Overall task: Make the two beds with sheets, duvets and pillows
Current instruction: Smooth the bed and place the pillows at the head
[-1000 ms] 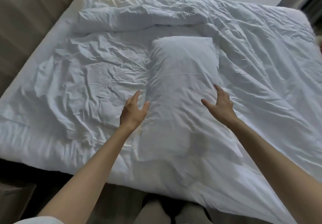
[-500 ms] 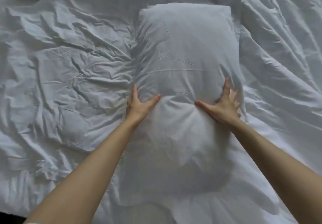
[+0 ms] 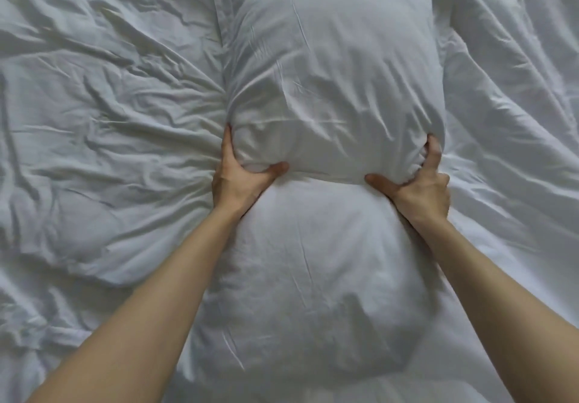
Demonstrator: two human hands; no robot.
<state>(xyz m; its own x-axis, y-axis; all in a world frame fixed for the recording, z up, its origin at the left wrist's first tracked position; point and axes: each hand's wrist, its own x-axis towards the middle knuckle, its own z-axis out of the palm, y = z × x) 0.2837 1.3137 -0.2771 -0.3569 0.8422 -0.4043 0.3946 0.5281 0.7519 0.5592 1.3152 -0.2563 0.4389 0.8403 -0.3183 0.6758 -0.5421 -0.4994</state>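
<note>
my left hand grips the white pillow at its left edge, thumb dug into the middle crease, and my right hand clutches its right edge with curled fingers. the pillow lies on the crumpled duvet, pinched at its waist between both hands.

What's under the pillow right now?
The pillow rests on the crumpled white duvet. The left hand and right hand grip its sides. Anything directly beneath it is covered.

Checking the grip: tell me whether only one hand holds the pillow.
No, the left hand and right hand both grip the pillow at its sides.
</note>
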